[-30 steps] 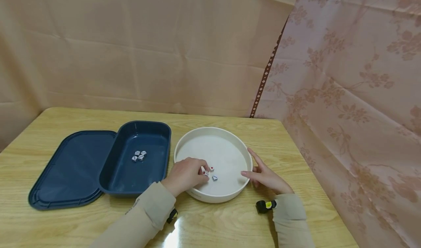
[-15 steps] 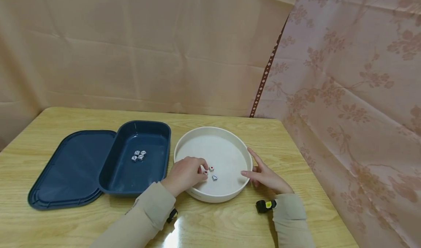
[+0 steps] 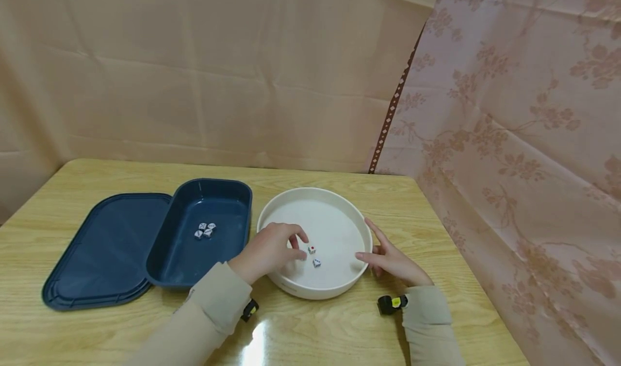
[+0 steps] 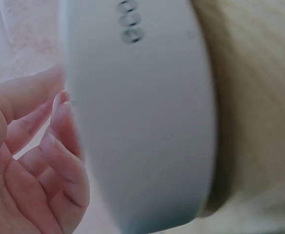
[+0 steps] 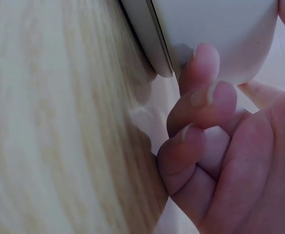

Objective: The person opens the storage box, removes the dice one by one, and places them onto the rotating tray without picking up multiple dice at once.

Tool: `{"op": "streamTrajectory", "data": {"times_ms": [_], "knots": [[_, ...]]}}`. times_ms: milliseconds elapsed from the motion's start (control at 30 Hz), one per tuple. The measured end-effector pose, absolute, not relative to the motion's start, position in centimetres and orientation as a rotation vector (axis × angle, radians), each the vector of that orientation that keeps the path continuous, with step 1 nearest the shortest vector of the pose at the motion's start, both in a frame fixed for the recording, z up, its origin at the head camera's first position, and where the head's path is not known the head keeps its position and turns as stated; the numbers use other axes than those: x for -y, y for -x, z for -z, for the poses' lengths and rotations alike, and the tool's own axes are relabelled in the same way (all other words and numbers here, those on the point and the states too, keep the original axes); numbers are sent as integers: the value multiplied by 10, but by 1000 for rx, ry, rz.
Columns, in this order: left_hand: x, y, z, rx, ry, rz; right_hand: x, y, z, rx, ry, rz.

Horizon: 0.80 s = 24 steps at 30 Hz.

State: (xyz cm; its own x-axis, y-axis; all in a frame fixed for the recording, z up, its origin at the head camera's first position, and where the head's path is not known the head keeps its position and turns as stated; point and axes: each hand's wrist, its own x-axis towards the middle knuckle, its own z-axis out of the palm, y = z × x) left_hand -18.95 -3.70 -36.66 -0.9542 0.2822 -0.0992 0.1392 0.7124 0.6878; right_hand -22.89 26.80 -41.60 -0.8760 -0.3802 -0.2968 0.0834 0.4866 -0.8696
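A round white tray stands on the table. Two dice lie in it: a die with a red pip and a die with blue pips. My left hand reaches over the tray's near left rim, thumb and index finger bent and apart just left of these dice. No die shows between those fingertips; whether the hand holds one is hidden. In the left wrist view the tray wall covers the fingertips. My right hand holds the tray's right rim, thumb inside and fingers outside.
Left of the tray is a dark blue rectangular container with several dice inside. Its left side overlaps a flat dark blue lid. Beige cloth hangs behind the wooden table; floral cloth hangs at the right.
My left hand has risen slightly and drawn left. The die seen earlier between its thumb and index finger is out of sight. The right hand and the tray have stayed put.
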Motion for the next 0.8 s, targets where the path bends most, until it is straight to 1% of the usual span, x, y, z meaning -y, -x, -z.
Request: {"op": "streamTrajectory", "data": {"times_ms": [400,800], "knots": [[51,190,331,-2795,-288,-1028,-268,228,417,-2281,231,1384],[76,195,316,-2857,-292,-941,-268,229,417,-2287,221,1382]]}}
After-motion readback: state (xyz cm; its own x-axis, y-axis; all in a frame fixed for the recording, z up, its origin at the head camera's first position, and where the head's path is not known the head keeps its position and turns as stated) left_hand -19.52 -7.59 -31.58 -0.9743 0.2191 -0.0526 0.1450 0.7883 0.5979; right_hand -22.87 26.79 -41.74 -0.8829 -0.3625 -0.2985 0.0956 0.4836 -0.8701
